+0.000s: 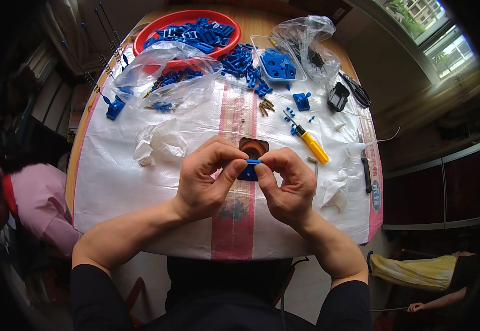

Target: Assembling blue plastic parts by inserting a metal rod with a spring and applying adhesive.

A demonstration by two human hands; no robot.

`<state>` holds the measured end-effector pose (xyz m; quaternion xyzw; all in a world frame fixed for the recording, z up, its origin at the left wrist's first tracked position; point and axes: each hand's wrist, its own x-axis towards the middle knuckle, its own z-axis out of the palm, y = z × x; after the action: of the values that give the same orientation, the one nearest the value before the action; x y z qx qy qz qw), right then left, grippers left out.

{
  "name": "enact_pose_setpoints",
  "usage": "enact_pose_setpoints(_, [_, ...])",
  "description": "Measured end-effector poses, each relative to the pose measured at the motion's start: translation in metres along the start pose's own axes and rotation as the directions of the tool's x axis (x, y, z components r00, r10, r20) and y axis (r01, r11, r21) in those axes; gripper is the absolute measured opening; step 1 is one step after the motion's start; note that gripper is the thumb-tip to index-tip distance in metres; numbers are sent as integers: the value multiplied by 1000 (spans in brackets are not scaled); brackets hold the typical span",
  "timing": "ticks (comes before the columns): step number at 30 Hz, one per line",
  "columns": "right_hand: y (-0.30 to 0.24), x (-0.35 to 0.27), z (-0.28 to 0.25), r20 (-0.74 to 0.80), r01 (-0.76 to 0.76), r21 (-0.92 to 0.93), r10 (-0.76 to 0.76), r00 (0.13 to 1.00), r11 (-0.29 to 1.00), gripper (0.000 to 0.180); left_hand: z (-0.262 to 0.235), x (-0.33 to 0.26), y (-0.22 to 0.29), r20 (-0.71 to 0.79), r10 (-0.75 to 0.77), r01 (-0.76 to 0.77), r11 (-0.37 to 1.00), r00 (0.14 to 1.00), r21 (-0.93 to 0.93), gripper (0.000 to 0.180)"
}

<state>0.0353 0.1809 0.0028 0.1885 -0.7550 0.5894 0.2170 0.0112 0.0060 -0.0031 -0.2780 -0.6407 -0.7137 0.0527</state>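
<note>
Two bare hands meeting at centre frame over the desk (157, 220), draped in a white woven sheet (118, 182) with a pink stripe. Left hand (204, 179) and right hand (287, 185) both pinched shut, each grip clamped on one end of a small blue plastic part (252, 162), held just above the sheet, thumbs pressing from below. Directly under it, another dark blue piece (247, 174), partly hidden by the fingers. Just right of the hands, a yellow-handled screwdriver (313, 145) lying aslant. Left of the hands, crumpled white tissue (160, 142). Upper centre, a red basin (187, 25) full of blue plastic parts, with a clear plastic bag (168, 74) of more blue parts in front of it. Upper right, a clear tray (276, 58) with blue pieces, and a black clip-like object (337, 96) nearby. Lower left edge, a person in a pink shirt (41, 204).
</note>
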Motion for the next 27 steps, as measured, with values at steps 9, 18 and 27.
enact_pose_setpoints(9, [6,2,-4,71,-42,-80,47,996,996,19,-2,5,1,-41,47,-49,998,998,-41,16])
enact_pose_setpoints(18, [8,1,-4,101,-134,-25,136,986,991,18,-5,4,-7,-2,-3,3,983,1000,-185,16])
enact_pose_setpoints(27, [-2,1,-2,65,-261,91,256,965,961,15,-7,5,-8,40,-235,232,897,971,-376,12])
